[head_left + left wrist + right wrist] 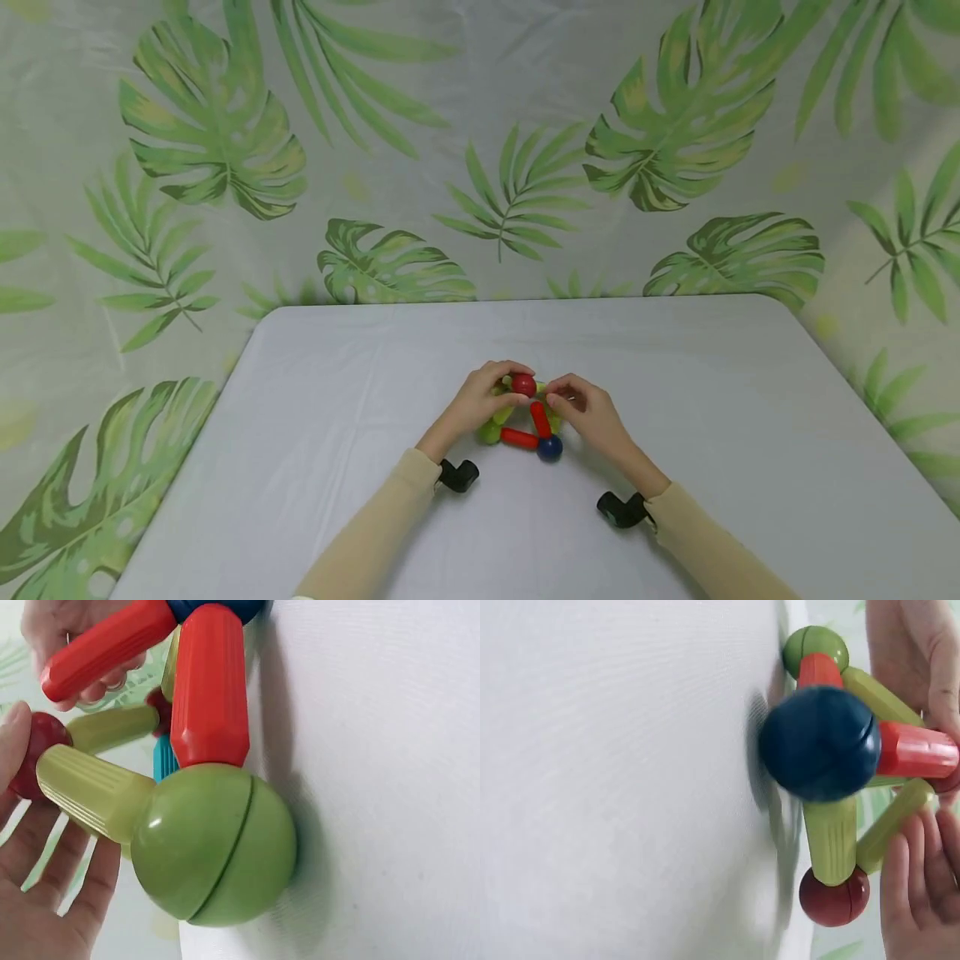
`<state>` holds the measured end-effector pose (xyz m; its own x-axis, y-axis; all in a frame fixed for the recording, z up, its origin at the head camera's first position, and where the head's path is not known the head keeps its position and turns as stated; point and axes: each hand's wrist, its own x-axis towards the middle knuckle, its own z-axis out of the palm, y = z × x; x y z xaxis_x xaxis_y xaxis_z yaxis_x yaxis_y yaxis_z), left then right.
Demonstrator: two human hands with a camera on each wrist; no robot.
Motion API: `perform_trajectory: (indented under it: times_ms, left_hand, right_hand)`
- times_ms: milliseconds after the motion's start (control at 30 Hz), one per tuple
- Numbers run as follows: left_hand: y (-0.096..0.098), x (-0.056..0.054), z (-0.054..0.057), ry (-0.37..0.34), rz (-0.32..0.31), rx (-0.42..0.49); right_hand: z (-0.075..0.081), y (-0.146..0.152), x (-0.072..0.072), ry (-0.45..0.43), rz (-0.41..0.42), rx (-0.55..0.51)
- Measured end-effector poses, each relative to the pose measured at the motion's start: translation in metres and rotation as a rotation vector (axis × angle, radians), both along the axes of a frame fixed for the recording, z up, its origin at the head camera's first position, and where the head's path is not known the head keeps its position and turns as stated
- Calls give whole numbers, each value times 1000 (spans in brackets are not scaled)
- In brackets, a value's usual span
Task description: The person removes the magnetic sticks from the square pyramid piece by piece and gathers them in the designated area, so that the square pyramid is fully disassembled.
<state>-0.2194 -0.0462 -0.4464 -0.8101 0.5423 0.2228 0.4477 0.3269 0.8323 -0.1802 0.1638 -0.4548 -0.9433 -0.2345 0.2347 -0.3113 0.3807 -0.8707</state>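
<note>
1 green ball [217, 844]; 2 red rods [210, 690]; left grip [482, 394]: 1 red ball [523, 384]

Counter [360, 383], one. Toward its far edge, about midway between the far corners: frame of balls and rods [519, 438], one. Balls, four in all: green ball [217, 847], one; blue ball [821, 744], one; red balls [835, 898], two. Red rods [210, 690], two. Yellow-green rods [94, 787], at least three. Turquoise rod [164, 759], one, mostly hidden. Left hand [480, 398], one; right hand [595, 417], one. Beige sleeves [375, 517], two. Black wrist devices [460, 476], two.
</note>
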Motion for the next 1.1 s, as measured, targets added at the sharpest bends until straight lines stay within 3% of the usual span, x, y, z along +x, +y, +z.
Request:
perform_trajectory:
  times_ms: [133, 400, 700, 933, 1100]
  left_hand:
    - [0, 0, 0, -44, -41, 7]
    - [0, 2, 0, -76, -106, 59]
    - [0, 2, -7, 41, -78, 78]
    - [0, -1, -8, 29, -47, 129]
    - [2, -2, -3, 43, -72, 105]
  right_hand:
    - [0, 0, -3, 57, -48, 38]
    - [-3, 2, -5, 12, -17, 131]
    - [-5, -5, -1, -5, -22, 123]
    - [-6, -9, 6, 38, -51, 105]
    - [-6, -8, 10, 21, -51, 88]
